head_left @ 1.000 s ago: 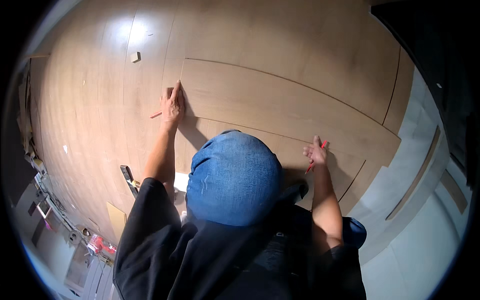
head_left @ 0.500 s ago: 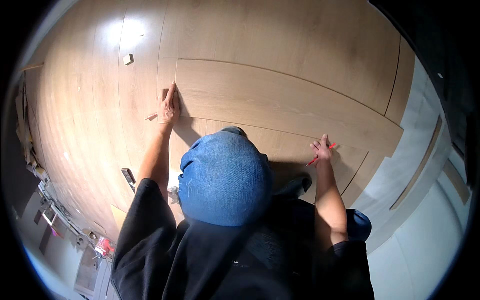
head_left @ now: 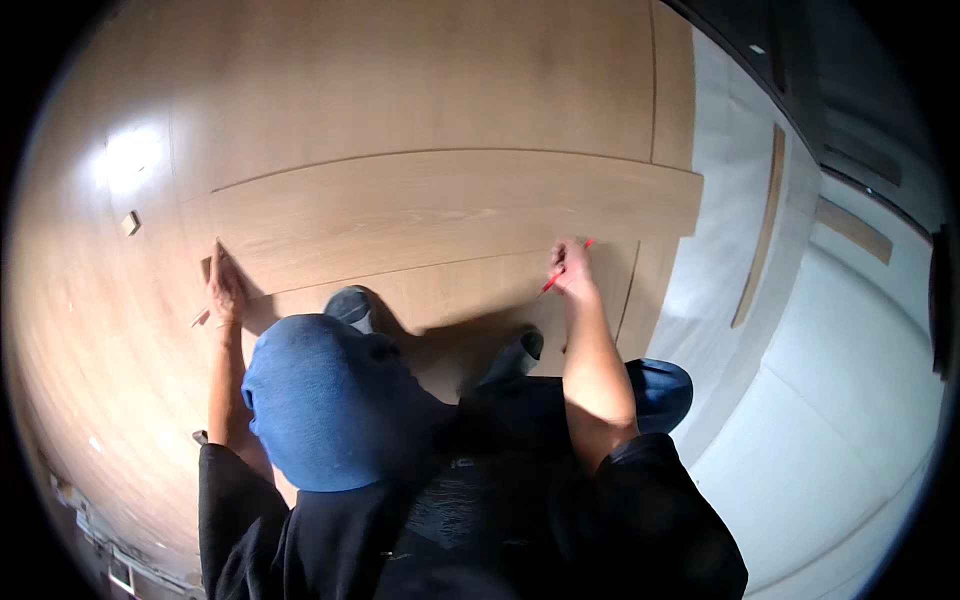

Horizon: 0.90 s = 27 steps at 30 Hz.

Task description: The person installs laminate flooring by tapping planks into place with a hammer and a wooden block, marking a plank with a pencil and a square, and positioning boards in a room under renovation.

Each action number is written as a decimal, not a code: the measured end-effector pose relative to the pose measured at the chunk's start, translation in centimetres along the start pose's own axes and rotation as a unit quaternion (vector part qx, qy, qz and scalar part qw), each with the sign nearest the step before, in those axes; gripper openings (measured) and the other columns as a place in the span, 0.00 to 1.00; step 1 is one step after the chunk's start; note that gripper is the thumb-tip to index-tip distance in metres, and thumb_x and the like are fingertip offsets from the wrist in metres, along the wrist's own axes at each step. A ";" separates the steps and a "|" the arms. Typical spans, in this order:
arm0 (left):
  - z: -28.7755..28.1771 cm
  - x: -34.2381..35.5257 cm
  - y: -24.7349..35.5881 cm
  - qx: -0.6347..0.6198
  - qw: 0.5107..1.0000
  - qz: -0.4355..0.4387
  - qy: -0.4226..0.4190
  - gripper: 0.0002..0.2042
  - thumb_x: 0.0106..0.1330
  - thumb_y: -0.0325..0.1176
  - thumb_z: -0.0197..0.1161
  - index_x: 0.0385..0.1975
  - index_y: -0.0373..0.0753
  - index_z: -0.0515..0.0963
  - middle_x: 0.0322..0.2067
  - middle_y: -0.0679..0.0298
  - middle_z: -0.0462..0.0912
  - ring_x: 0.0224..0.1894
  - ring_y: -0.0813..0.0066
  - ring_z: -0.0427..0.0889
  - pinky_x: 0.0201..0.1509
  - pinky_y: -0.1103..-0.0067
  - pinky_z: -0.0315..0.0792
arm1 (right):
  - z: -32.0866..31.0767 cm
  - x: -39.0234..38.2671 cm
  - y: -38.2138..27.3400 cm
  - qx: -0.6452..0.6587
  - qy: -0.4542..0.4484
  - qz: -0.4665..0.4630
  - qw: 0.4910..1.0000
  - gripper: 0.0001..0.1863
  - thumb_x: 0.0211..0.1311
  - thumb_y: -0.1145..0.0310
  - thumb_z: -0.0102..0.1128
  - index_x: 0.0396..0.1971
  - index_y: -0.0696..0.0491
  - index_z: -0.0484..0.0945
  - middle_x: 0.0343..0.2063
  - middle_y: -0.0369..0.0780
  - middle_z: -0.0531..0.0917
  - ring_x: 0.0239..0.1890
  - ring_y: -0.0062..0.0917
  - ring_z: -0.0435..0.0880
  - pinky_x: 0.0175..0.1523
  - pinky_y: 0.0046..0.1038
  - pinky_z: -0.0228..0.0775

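Note:
A long light-wood floor plank (head_left: 450, 200) lies across the laid flooring in front of me. My left hand (head_left: 228, 290) rests at its left end, fingers stretched forward along the edge. A small brown piece (head_left: 206, 268) and the end of a pale wood strip (head_left: 200, 318) stick out beside this hand; how they sit under the palm is hidden. Close to the plank's near edge, toward its right end, my right hand (head_left: 571, 268) is closed around a red pencil (head_left: 550, 284). The pencil slants, its dark tip toward the lower left.
A small wood block (head_left: 131, 223) lies on the floor at the left. Past the plank's right end runs a pale grey underlay (head_left: 715, 245) with a narrow wood strip (head_left: 760, 230) on it. My blue-jeaned knee (head_left: 325, 400) and shoes (head_left: 350, 308) are close to the plank.
The view has swung right, so the plank and block appear farther left. My right hand has come up to the plank's near edge, its fingers now closed around the pencil. My left hand stays at the plank's end.

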<state>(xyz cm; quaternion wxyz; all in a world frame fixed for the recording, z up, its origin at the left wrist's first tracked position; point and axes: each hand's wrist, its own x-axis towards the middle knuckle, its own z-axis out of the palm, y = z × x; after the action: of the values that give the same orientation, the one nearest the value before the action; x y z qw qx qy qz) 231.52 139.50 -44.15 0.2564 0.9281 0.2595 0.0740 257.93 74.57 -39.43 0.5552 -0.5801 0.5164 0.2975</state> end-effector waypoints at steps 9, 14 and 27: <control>0.6 -0.9 -2.5 0.037 0.999 0.000 0.005 0.22 0.77 0.36 0.48 0.70 0.44 0.70 0.47 0.52 0.78 0.50 0.54 0.76 0.56 0.63 0.69 | 0.3 -5.1 -8.8 -0.060 0.226 -0.426 0.874 0.27 0.81 0.48 0.38 0.48 0.60 0.73 0.25 0.40 0.78 0.30 0.30 0.81 0.43 0.33 0.77; -0.1 -0.7 -1.2 0.073 0.997 -0.027 -0.003 0.22 0.78 0.37 0.48 0.70 0.44 0.70 0.46 0.52 0.78 0.49 0.53 0.76 0.56 0.62 0.69 | -0.5 0.3 -0.9 -0.275 0.330 -0.550 0.716 0.22 0.74 0.75 0.51 0.66 0.59 0.65 0.54 0.52 0.77 0.55 0.42 0.79 0.62 0.40 0.71; 0.0 -0.5 -2.3 0.057 0.998 -0.016 -0.009 0.23 0.77 0.38 0.47 0.70 0.44 0.69 0.48 0.52 0.78 0.50 0.51 0.76 0.56 0.60 0.68 | 2.7 5.2 2.4 -0.256 0.383 -0.594 0.659 0.21 0.69 0.73 0.59 0.59 0.56 0.66 0.66 0.56 0.65 0.68 0.51 0.64 0.69 0.48 0.61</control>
<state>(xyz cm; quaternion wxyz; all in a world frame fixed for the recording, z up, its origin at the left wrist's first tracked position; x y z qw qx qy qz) 230.10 140.88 -45.35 0.2068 0.9376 0.2758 0.0462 257.85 76.06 -45.54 0.1959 -0.9455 0.1321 -0.2241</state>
